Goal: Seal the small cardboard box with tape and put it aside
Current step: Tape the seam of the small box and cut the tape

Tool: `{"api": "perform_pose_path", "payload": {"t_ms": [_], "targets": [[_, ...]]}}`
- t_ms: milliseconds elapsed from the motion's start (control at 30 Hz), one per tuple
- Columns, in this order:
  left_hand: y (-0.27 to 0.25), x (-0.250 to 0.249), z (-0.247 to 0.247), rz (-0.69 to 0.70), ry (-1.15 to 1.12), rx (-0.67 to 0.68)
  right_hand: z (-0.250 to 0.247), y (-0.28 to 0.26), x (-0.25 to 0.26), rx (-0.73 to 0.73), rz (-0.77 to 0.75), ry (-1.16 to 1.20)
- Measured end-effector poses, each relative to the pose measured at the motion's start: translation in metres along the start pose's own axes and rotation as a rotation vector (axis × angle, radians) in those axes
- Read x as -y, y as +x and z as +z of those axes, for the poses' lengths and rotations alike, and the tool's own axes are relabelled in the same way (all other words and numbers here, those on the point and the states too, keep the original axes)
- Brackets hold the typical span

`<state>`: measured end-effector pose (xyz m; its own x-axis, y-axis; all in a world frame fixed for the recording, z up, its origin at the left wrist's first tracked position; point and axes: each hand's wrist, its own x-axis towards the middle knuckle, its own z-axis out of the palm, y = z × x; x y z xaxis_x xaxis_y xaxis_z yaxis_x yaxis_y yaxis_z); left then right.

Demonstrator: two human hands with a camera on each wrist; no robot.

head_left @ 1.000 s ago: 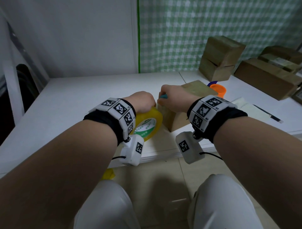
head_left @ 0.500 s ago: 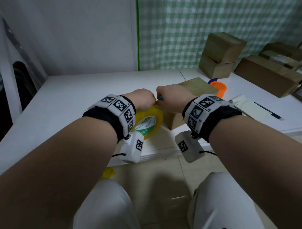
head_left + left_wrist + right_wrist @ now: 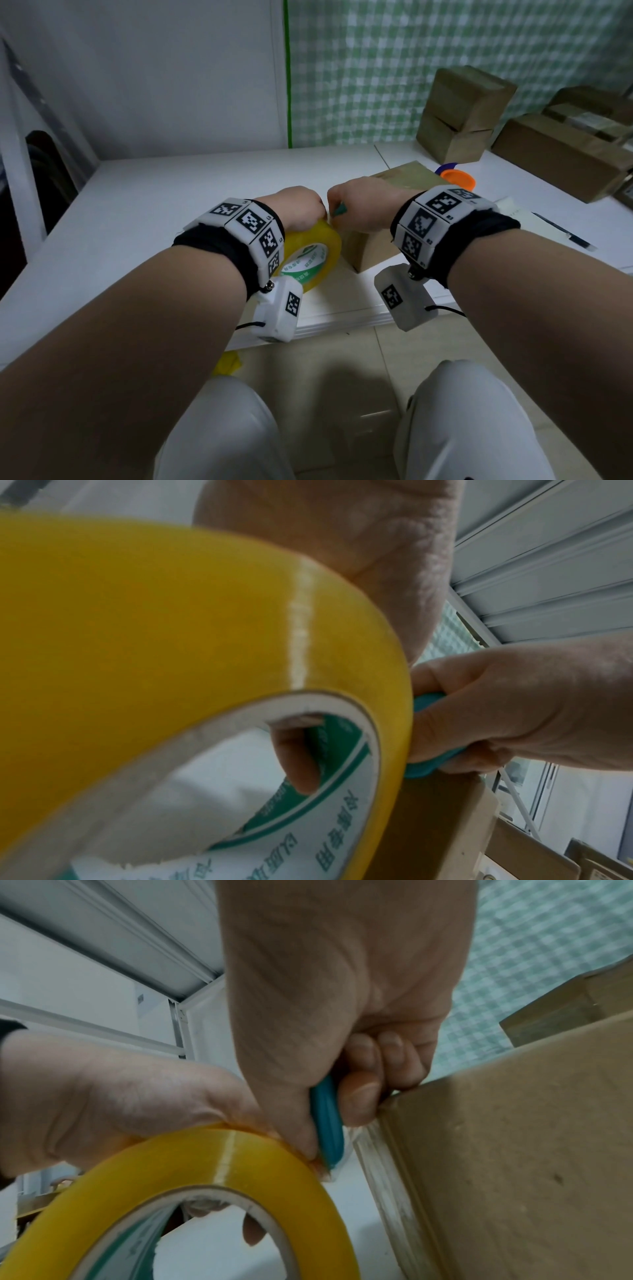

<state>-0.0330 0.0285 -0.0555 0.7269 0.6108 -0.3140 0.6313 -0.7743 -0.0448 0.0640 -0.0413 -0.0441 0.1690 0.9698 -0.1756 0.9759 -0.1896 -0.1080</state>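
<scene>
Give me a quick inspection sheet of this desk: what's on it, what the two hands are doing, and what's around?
Surface: white table, its near edge at the person's knees.
Job's things: small cardboard box on the table, clear tape down its near corner; yellow tape roll held beside it.
Clutter: stacked cardboard boxes, long cardboard box, orange lid, papers with a pen.
Grippers: left hand grips the roll, a finger through its core; right hand grips a teal cutter between roll and box.
Cables: thin black leads from the wrist cameras.
Surroundings: white wall, green checked curtain, tiled floor.
</scene>
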Motion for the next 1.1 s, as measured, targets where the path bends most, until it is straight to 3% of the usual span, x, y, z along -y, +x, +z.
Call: {"api": "perform_pose_path", "payload": {"t_ms": [300,433,600,667,800,1100], "targets": [[0.004,0.001,0.004,-0.029,-0.113,-0.035,0.001,0.002,-0.009,0.015,-0.019,0.103],[-0.004,0.004,-0.005,-0.161,-0.360,-0.051,0.003,0.000,-0.019,-0.159,0.014,0.367],[-0.006,0.015,-0.011,-0.261,-0.413,-0.266,0.004,-0.004,-0.033,-0.340,0.097,0.587],[-0.006,0.019,-0.012,-0.280,-0.388,-0.294,0.008,-0.006,-0.039,-0.383,0.099,0.617],[-0.004,0.020,-0.002,-0.296,-0.227,-0.251,0.016,-0.007,-0.050,-0.467,0.143,0.522],[0.013,0.005,0.042,-0.282,-0.132,-0.128,0.029,-0.014,-0.060,-0.471,0.321,0.295]]}}
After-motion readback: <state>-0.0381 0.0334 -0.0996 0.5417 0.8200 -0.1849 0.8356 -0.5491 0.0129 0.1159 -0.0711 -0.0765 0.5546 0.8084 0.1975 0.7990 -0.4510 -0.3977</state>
